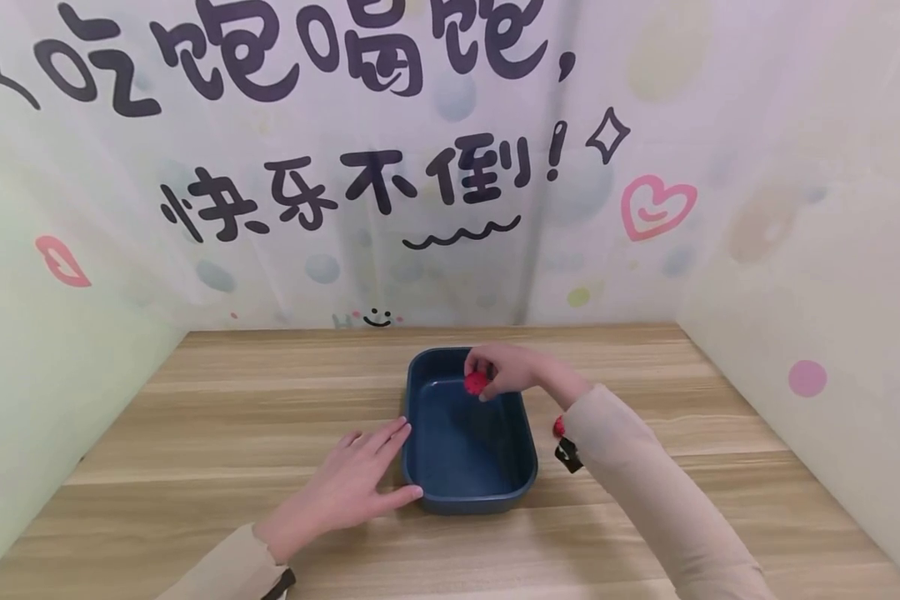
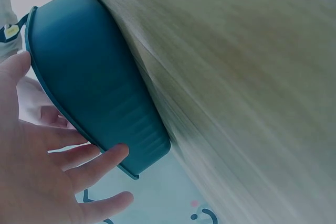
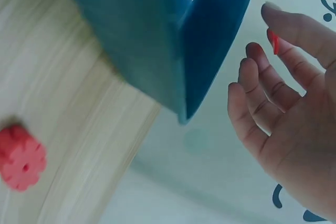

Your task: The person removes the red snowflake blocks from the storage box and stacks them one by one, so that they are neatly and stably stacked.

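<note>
A deep dark-blue rectangular pan stands on the table. My right hand is above its far right part, pinching a thin round red disc between thumb and fingertips. From the right wrist view, only the red disc's edge shows beside the forefinger. With straight, spread fingers, my left hand touches the pan's left side, its thumb at the near left corner. The left wrist view shows that hand against the pan's outer wall.
Right of the pan, a red notched round piece lies on the wooden table; the right sleeve partly covers it in the head view. A printed white curtain hangs behind, and pale walls flank the table.
</note>
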Tool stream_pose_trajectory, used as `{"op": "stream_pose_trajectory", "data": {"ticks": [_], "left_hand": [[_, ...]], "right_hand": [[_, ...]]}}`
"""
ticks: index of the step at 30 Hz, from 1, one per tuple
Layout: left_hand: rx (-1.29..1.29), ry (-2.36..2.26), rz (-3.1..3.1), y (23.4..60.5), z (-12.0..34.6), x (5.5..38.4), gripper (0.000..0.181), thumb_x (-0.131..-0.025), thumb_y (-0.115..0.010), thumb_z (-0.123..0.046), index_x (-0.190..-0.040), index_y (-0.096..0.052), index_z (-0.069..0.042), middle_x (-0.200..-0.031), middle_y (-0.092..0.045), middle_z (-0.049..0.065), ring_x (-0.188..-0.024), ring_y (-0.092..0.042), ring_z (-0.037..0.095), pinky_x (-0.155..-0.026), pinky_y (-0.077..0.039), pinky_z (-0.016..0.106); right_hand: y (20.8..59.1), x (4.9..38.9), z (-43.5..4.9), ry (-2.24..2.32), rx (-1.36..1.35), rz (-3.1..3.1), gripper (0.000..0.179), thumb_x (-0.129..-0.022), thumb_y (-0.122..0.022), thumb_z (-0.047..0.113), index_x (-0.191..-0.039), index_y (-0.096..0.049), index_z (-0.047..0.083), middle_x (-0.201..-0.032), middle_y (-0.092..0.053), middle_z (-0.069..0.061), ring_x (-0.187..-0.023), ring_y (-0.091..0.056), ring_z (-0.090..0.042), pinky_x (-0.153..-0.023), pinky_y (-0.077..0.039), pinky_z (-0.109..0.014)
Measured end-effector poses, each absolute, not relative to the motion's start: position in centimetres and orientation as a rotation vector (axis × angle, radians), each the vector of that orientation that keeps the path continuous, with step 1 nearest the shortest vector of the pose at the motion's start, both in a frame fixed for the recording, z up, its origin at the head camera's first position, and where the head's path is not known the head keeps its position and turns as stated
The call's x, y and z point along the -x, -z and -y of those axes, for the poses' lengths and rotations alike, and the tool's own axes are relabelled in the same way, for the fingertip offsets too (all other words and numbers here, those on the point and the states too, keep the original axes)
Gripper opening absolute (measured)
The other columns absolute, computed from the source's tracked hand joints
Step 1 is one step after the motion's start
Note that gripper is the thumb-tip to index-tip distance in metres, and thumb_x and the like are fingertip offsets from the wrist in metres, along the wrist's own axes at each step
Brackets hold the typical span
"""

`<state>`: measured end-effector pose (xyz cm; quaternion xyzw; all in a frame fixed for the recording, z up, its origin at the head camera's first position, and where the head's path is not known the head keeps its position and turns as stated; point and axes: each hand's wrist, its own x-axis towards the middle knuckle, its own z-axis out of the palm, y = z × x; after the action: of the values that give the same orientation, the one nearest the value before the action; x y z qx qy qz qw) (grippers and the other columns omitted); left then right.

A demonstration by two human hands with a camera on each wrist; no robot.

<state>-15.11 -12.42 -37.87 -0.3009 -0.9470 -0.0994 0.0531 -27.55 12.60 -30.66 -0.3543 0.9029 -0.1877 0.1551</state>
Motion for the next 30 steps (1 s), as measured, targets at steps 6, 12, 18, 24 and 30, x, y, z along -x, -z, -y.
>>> {"op": "stream_pose_trajectory", "data": {"ticks": [6, 12, 18, 24, 30], "left_hand": [[0.913, 0.316, 2.880, 37.8, 12.4, 15.1, 0.079, -0.080, -0.045, -0.061, -0.133, -0.038, -0.004, -0.138, -0.033, 0.008, -0.121, -0.034, 0.021, -0.092, -0.029, 0.051], [0.917, 0.312, 2.868, 37.7, 12.4, 15.0, 0.079, -0.080, -0.044, -0.061, -0.133, -0.037, -0.003, -0.138, -0.033, 0.009, -0.121, -0.034, 0.021, -0.091, -0.029, 0.051], [0.922, 0.293, 2.855, 37.9, 12.4, 15.0, 0.081, -0.080, -0.039, -0.065, -0.133, -0.038, -0.003, -0.137, -0.033, 0.009, -0.120, -0.035, 0.021, -0.091, -0.029, 0.051], [0.928, 0.282, 2.853, 37.9, 12.5, 15.0, 0.082, -0.081, -0.036, -0.066, -0.133, -0.038, -0.002, -0.137, -0.034, 0.010, -0.120, -0.036, 0.022, -0.091, -0.030, 0.051], [0.926, 0.265, 2.834, 37.9, 12.5, 15.0, 0.082, -0.081, -0.035, -0.066, -0.132, -0.039, -0.002, -0.137, -0.034, 0.010, -0.120, -0.036, 0.022, -0.091, -0.030, 0.050]], "right_hand": [[31.0, 27.2, -14.8, 0.599, 1.104, -2.615, 0.032, -0.075, -0.068, 0.009, -0.102, -0.052, 0.008, -0.088, -0.052, -0.001, -0.073, -0.049, -0.016, -0.067, -0.042, -0.028], [31.5, 27.0, -16.7, 0.703, 1.156, -2.641, 0.031, -0.075, -0.068, 0.007, -0.102, -0.052, 0.007, -0.090, -0.053, 0.000, -0.080, -0.050, -0.018, -0.073, -0.044, -0.034], [32.1, 26.3, -18.7, 0.791, 1.126, -2.674, 0.032, -0.076, -0.066, 0.006, -0.106, -0.052, 0.007, -0.096, -0.053, 0.000, -0.086, -0.050, -0.019, -0.071, -0.045, -0.040], [33.1, 26.0, -21.1, 0.860, 1.073, -2.680, 0.032, -0.075, -0.065, 0.002, -0.104, -0.053, 0.009, -0.095, -0.053, 0.001, -0.088, -0.051, -0.020, -0.068, -0.045, -0.033], [34.1, 25.6, -23.2, 0.956, 1.040, -2.622, 0.032, -0.076, -0.063, -0.001, -0.105, -0.052, 0.004, -0.098, -0.053, -0.005, -0.091, -0.050, -0.025, -0.068, -0.046, -0.033]]}}
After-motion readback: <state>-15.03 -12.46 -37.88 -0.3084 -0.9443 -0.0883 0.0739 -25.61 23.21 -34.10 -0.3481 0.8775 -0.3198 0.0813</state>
